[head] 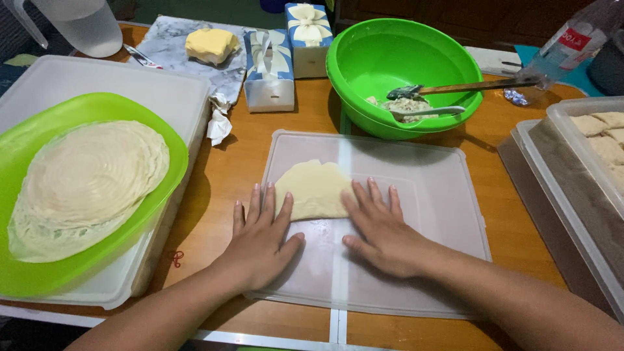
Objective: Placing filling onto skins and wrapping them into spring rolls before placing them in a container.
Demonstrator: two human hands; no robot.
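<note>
A folded piece of pale dough (314, 189) lies on a translucent plastic lid (416, 260), directly under the fingertips of both hands. The left hand (260, 237) lies flat, fingers (268, 203) spread open and pressing the dough's left edge. The right hand (379, 227) is likewise flat and open, fingers (357, 203) on the dough's right edge. Beyond the fingers sits a green bowl (364, 55) holding filling and two spoons (429, 101). Left of the left hand, a green plate (26, 273) carries a stack of thin round wrappers (84, 185). All rests on the wooden desk (224, 169).
</note>
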